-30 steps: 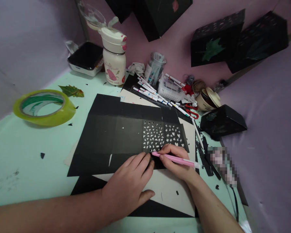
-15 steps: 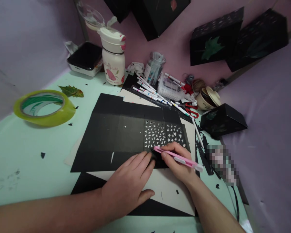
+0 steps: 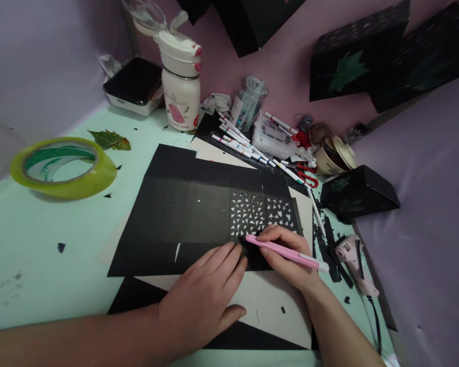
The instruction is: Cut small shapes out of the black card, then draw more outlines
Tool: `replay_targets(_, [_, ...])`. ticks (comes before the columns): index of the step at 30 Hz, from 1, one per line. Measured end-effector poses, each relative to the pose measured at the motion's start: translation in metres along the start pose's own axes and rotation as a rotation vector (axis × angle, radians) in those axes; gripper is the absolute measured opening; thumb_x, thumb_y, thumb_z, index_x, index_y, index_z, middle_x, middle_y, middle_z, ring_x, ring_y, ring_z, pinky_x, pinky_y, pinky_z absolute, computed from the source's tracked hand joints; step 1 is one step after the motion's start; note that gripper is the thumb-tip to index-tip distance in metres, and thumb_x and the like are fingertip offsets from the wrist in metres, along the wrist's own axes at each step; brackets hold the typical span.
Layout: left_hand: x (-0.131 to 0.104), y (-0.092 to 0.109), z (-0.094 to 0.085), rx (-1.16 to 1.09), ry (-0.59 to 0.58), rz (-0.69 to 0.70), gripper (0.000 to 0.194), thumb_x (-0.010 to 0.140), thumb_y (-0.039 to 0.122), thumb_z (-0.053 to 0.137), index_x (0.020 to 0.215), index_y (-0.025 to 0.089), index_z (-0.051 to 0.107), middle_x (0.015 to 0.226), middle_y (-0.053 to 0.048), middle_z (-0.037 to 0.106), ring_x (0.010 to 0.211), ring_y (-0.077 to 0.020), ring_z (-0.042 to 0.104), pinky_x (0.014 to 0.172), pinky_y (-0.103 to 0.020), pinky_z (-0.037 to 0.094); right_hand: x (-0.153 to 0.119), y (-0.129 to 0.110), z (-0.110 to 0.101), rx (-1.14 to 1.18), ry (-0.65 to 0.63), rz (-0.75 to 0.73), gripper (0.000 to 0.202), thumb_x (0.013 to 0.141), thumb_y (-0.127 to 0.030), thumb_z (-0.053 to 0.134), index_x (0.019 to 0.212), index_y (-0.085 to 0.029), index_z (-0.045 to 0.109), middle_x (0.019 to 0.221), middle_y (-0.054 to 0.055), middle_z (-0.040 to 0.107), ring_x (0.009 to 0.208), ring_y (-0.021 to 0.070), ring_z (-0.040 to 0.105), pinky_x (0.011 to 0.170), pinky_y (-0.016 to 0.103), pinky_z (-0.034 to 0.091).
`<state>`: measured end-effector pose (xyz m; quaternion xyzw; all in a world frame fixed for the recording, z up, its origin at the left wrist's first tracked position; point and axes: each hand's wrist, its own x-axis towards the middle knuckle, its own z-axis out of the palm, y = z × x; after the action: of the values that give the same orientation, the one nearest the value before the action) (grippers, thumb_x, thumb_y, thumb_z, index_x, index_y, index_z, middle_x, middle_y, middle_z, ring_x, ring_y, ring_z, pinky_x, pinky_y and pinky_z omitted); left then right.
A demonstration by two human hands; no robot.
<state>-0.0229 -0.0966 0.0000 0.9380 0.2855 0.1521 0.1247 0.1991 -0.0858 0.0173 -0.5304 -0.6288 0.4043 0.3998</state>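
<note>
A sheet of black card [image 3: 172, 214] lies creased in front of me, with triangles and stars cut through its right part. My left hand [image 3: 210, 288] rests on the card's near edge, fingers stretched out and flat, holding nothing. Pinched like a pen in my right hand [image 3: 286, 252] is a slim pink craft knife [image 3: 286, 251]. Its tip end is at the lower edge of the cut triangles, just beyond my left fingertips. The blade itself is too small to make out. Under the card lie white card [image 3: 275, 306] and more black card [image 3: 126, 295].
A roll of yellow-green tape [image 3: 65, 186] and a leaf [image 3: 110, 140] lie at left. Behind stand a white bottle [image 3: 180, 97], a jar [image 3: 248, 104] and several white markers [image 3: 239, 145]. At right are red-handled scissors [image 3: 308, 179], a black box [image 3: 357, 193] and a pink glue gun [image 3: 355, 262].
The craft knife has rolled in my right hand, so its pale slider no longer shows. Both hands stay at nearly the same spot on the card. The whole view has shifted slightly.
</note>
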Motion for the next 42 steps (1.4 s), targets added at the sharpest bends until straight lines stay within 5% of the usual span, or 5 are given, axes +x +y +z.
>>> replay_targets(27, [0.001,0.000,0.000,0.074,0.032,0.000,0.063,0.089,0.057,0.048,0.134,0.012,0.049,0.138,-0.011,0.053,0.129,-0.0258,0.045,0.107,-0.037,0.030,0.003,-0.004,0.003,-0.142,-0.028,0.033,0.006,0.078,-0.017,0.062,0.074,-0.019,0.066,0.071,0.002,0.069,0.062,0.0156,0.062,0.057,0.026,0.046])
replay_targets(42, [0.001,0.000,-0.001,0.056,0.023,-0.002,0.061,0.090,0.057,0.047,0.133,0.013,0.049,0.140,-0.012,0.052,0.129,-0.0256,0.045,0.107,-0.038,0.033,0.002,0.005,-0.001,-0.025,0.005,0.054,0.009,0.080,-0.016,0.061,0.072,-0.020,0.062,0.068,-0.001,0.063,0.061,0.0132,0.056,0.056,0.024,0.043])
